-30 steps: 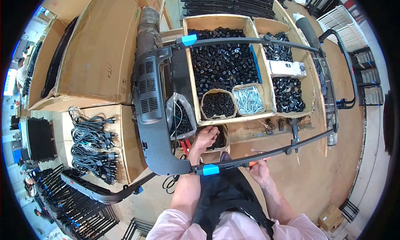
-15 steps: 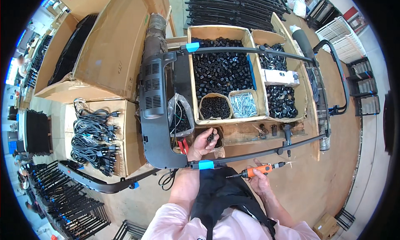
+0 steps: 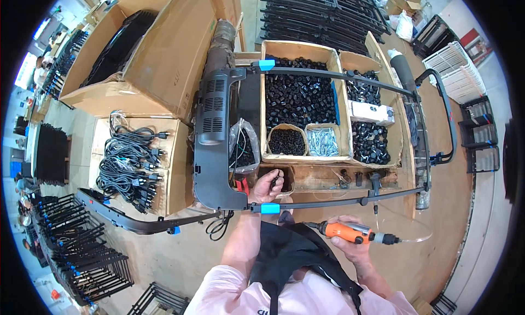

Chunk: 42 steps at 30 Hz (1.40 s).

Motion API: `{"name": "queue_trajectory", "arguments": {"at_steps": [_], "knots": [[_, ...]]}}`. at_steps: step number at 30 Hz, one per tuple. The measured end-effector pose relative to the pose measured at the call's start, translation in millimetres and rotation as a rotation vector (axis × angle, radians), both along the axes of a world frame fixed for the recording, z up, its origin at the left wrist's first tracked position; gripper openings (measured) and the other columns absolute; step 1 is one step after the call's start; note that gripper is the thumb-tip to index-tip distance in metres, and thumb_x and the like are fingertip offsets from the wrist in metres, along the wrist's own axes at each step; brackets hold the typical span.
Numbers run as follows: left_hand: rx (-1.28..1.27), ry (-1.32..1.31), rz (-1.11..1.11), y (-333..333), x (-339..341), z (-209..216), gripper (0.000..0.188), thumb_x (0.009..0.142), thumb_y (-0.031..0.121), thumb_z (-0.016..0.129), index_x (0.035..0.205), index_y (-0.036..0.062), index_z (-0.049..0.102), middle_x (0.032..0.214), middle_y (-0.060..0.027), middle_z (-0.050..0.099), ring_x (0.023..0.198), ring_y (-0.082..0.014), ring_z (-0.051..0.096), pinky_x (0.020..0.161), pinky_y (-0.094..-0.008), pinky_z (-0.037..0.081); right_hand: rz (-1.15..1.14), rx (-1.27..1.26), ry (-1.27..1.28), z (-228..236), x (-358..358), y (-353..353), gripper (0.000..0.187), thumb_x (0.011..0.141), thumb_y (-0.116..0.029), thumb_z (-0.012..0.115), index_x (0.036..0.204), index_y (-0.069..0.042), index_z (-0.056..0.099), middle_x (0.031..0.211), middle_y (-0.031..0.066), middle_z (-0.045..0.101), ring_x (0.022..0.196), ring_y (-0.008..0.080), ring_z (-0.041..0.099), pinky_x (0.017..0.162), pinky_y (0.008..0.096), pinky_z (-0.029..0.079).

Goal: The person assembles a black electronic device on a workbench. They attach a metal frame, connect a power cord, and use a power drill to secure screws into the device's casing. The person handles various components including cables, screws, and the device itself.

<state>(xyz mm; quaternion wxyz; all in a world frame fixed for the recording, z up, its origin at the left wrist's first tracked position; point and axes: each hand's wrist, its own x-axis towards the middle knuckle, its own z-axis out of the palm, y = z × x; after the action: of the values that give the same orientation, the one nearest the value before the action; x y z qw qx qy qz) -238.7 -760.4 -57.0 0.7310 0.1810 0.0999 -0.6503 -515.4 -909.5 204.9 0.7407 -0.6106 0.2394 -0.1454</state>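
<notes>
My left hand point(image 3: 267, 187) is closed, palm up, around several small black pieces point(image 3: 275, 180) that look like screws. It is just above a small open container point(image 3: 285, 175) and beside the near rail of a black tubular frame point(image 3: 306, 205). The frame's vented black housing point(image 3: 212, 134) is to the left, and a blue tape wrap point(image 3: 270, 208) sits on the rail below this hand. On the near side of the frame, my right hand point(image 3: 353, 250) is wrapped around an orange power screwdriver point(image 3: 343, 230), its bit pointing left and its cord end to the right.
Beyond the rail stands a wooden bin point(image 3: 262, 96) of black caps, with silver screws point(image 3: 322, 141) and small black screws point(image 3: 287, 142) in tubs. Power cords point(image 3: 128, 162) fill a carton at left. A plastic bag point(image 3: 244, 145) and a dark hand tool point(image 3: 375, 179) lie nearby.
The view has shifted a little. My right hand has raised the screwdriver closer, and it now lies more level, sloping slightly down to the right. My left hand stays near the container.
</notes>
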Motion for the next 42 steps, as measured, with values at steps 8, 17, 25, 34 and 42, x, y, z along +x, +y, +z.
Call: {"name": "queue_trajectory", "arguments": {"at_steps": [8, 17, 25, 34, 42], "knots": [[0.176, -0.260, 0.132, 4, -21, 13, 0.018, 0.108, 0.024, 0.066, 0.117, 0.0076, 0.069, 0.094, -0.0007, 0.070, 0.072, -0.0092, 0.061, 0.057, -0.0212, 0.046, 0.109, -0.255, -0.140, 41, 29, -24, 0.056, 0.084, -0.001, 0.086, 0.133, -0.005, 0.059, 0.126, 0.0208, 0.071, 0.122, 0.0329, 0.068, 0.107, 0.0500, 0.055], [0.212, -0.331, 0.104, 74, -83, 25, 0.021, 0.111, 0.027, 0.061, 0.114, 0.0069, 0.067, 0.086, -0.0014, 0.066, 0.065, -0.0094, 0.058, 0.050, -0.0230, 0.045, 0.274, -0.300, 0.049, 19, 75, -41, 0.055, 0.088, -0.003, 0.085, 0.137, -0.003, 0.061, 0.132, 0.0147, 0.072, 0.120, 0.0223, 0.069, 0.107, 0.0379, 0.055], [0.461, -0.362, 0.316, 127, -134, 160, 0.026, 0.114, 0.028, 0.055, 0.118, 0.0036, 0.064, 0.092, -0.0018, 0.062, 0.062, -0.0086, 0.049, 0.050, -0.0207, 0.038, 0.410, -0.168, -0.219, 33, 125, -20, 0.053, 0.088, 0.000, 0.084, 0.136, -0.002, 0.060, 0.135, 0.0180, 0.071, 0.125, 0.0235, 0.067, 0.111, 0.0396, 0.054], [0.277, -0.088, 0.761, 91, -58, 214, 0.025, 0.111, 0.028, 0.060, 0.116, 0.0040, 0.066, 0.086, 0.0011, 0.059, 0.066, -0.0082, 0.049, 0.050, -0.0217, 0.038, 0.512, -0.180, -0.402, 43, 182, 26, 0.052, 0.087, 0.004, 0.083, 0.133, 0.001, 0.058, 0.131, 0.0239, 0.071, 0.126, 0.0303, 0.068, 0.111, 0.0445, 0.055], [0.086, 0.066, 0.706, 95, 29, 205, 0.021, 0.112, 0.022, 0.058, 0.122, 0.0049, 0.066, 0.090, -0.0001, 0.064, 0.071, -0.0087, 0.057, 0.055, -0.0195, 0.044, 0.484, -0.246, -0.354, 50, 252, 48, 0.054, 0.088, 0.007, 0.080, 0.135, -0.002, 0.054, 0.132, 0.0223, 0.070, 0.129, 0.0321, 0.066, 0.111, 0.0469, 0.054]]}}
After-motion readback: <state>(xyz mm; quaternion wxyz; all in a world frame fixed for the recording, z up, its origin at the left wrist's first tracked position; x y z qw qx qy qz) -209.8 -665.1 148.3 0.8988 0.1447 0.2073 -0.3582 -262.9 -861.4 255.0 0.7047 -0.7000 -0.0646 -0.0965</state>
